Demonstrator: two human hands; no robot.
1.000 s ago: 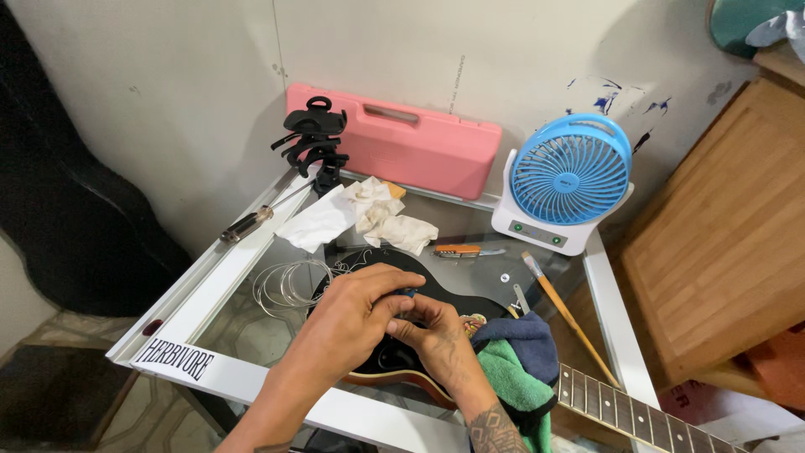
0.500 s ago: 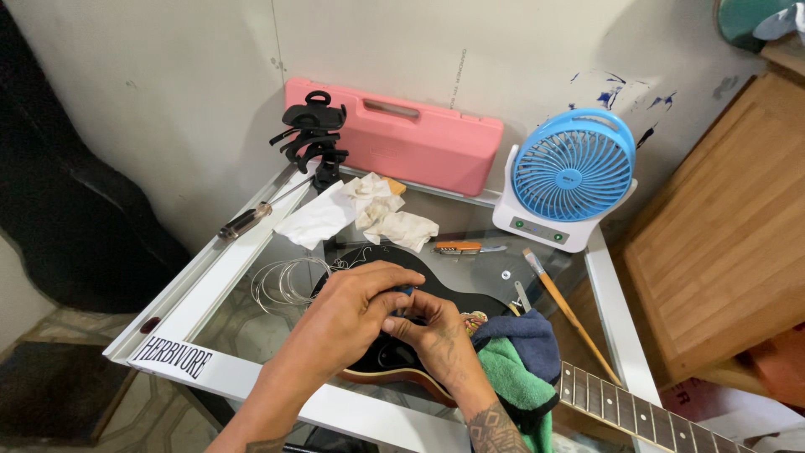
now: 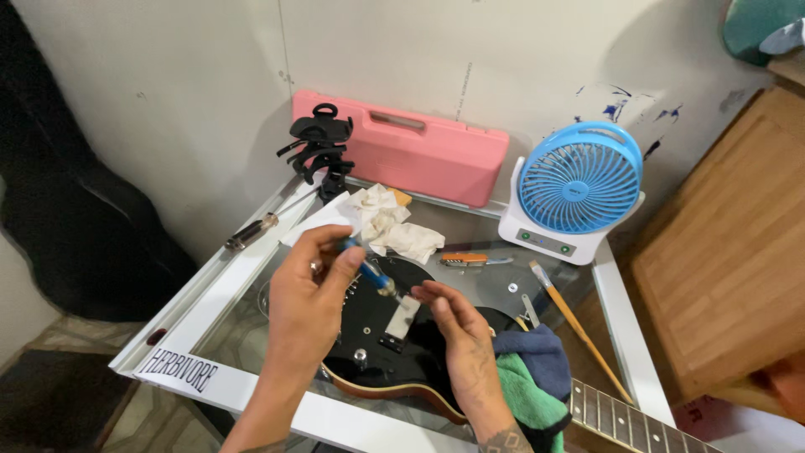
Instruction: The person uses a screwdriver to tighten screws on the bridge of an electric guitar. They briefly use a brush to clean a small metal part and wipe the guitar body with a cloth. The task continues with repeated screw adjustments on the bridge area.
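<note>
Head view. The left hand [image 3: 306, 294] pinches a blue-handled screwdriver [image 3: 366, 270] between thumb and curled fingers; its long axis runs diagonally, handle up-left, tip down-right toward the pickup on the black guitar body [image 3: 377, 340]. The right hand [image 3: 457, 335] hovers just beside the tip, fingers loosely spread and holding nothing. The guitar lies on a glass-topped table [image 3: 243, 277], its neck [image 3: 637, 419] running off the lower right edge over a blue and green cloth [image 3: 532, 377]. Crumpled tissue [image 3: 381, 218], a pink case [image 3: 402, 147] and a blue fan [image 3: 579, 189] crowd the far edge; bare glass lies left of the guitar.
</note>
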